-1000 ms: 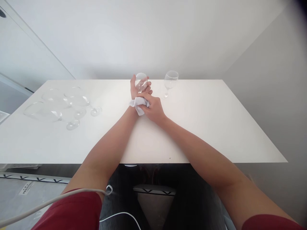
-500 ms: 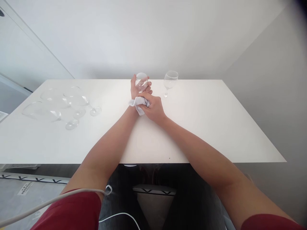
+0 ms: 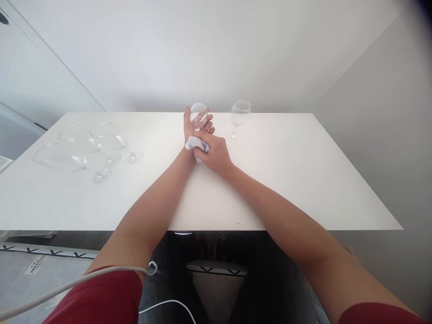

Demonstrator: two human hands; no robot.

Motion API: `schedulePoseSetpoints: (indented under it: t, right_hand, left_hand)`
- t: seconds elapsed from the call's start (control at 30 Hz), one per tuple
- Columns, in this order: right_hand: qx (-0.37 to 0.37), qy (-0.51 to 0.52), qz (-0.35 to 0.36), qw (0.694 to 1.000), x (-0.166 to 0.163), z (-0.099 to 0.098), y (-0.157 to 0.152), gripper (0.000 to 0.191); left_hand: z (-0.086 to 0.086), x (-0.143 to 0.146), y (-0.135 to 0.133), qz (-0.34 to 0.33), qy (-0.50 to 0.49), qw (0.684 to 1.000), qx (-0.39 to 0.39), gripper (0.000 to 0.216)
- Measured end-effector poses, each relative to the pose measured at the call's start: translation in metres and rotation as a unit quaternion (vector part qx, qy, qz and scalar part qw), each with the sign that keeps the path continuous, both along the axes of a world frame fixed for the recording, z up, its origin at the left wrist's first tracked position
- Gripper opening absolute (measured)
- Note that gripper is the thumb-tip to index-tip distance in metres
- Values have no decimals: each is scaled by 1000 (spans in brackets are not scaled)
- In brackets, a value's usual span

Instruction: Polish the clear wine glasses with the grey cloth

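Observation:
A small clear wine glass [image 3: 199, 113] lies cradled in my left hand [image 3: 188, 127], its bowl against the palm and the fingers curled beside it. My right hand [image 3: 216, 153] is closed on a crumpled white cloth [image 3: 195, 144] just below the bowl, where the glass's stem and foot are hidden. The cloth also rests against my left wrist. To the right, a second wine glass [image 3: 240, 114] stands upright near the table's back edge.
Several larger wine glasses, among them a front one [image 3: 59, 159] and a right one [image 3: 108, 137], stand grouped on the left of the white table [image 3: 286, 180]. A wall rises behind the table. A white cable [image 3: 67, 288] crosses my left sleeve.
The cloth is bunched more tightly under my right hand, its left end drawn in toward the right. Both hands have otherwise barely moved.

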State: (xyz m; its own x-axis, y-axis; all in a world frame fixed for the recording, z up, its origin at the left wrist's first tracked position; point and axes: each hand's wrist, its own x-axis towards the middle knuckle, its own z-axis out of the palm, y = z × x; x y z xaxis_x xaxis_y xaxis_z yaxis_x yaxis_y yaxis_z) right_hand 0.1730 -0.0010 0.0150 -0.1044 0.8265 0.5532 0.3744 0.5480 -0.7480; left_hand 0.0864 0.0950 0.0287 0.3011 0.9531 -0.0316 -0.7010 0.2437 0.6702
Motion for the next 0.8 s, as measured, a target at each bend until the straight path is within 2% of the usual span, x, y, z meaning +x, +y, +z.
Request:
schedulePoseSetpoints:
  t: [0.23, 0.43, 0.67, 0.8]
  right_hand:
    - [8, -12, -37, 999, 1, -2, 2, 34]
    - [16, -35, -53, 998, 1, -3, 2, 35]
    - [45, -64, -75, 994, 1, -3, 4, 40]
    - [62, -79, -83, 991, 0, -3, 3, 38]
  left_hand:
    - [-5, 2, 1, 4, -28, 999, 26, 62]
    - [-3, 1, -1, 10, -26, 999, 16, 62]
    - [-2, 2, -4, 45, -17, 999, 17, 59]
    - [1, 1, -8, 24, -51, 998, 38, 55]
